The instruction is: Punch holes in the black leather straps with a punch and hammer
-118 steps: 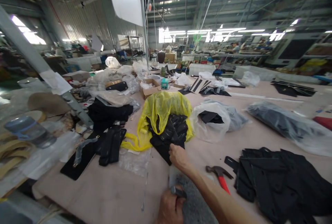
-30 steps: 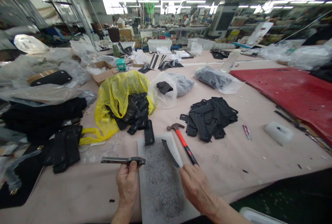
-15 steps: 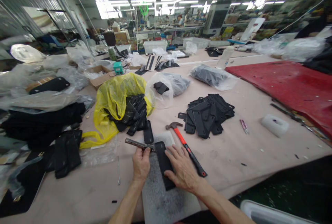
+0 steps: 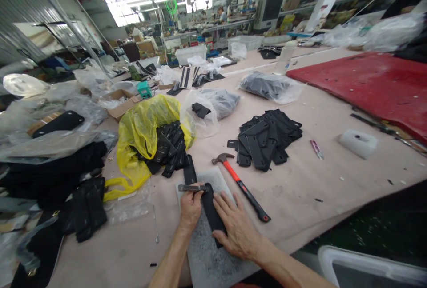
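Observation:
My left hand (image 4: 191, 208) is closed on a dark metal bar-shaped tool (image 4: 191, 187), perhaps a punch; its exact kind does not show. The tool's right end lies over the top end of a black strap-like piece (image 4: 211, 208). My right hand (image 4: 235, 223) rests flat on that piece's right side, fingers stretched out. Under both is a grey, speckled board (image 4: 208, 261). A claw hammer (image 4: 242, 186) with a red and black handle lies just right of the board. Beyond the board's top edge is another black piece (image 4: 190, 170).
A yellow bag (image 4: 133, 128) spills black pieces at left. A loose pile of black pieces (image 4: 265, 139) sits right of centre. Farther right are small pink snips (image 4: 316, 149), a white roll (image 4: 358, 142) and a red sheet (image 4: 360, 83). A thin metal rod (image 4: 155, 223) lies left.
My left hand has moved the metal tool rightward, so its end now sits over the black piece's top end. My right hand stays flat on the piece. The view has shifted slightly.

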Demonstrator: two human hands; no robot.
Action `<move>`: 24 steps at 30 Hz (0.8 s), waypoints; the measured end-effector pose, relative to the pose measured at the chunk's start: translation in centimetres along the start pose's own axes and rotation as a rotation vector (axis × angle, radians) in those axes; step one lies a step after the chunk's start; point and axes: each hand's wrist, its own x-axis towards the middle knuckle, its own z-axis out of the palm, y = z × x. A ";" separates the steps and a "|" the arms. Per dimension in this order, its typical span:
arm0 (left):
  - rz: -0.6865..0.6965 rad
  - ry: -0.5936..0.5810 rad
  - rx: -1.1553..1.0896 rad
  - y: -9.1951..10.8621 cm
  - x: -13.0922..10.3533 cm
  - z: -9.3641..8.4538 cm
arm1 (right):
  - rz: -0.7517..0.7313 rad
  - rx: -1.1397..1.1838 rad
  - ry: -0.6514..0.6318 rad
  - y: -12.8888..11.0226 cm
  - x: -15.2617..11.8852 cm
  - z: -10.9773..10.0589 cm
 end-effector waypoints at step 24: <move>0.070 -0.011 0.264 0.3 0.4 1.1 | 0.069 0.035 0.151 -1.1 -0.1 1.4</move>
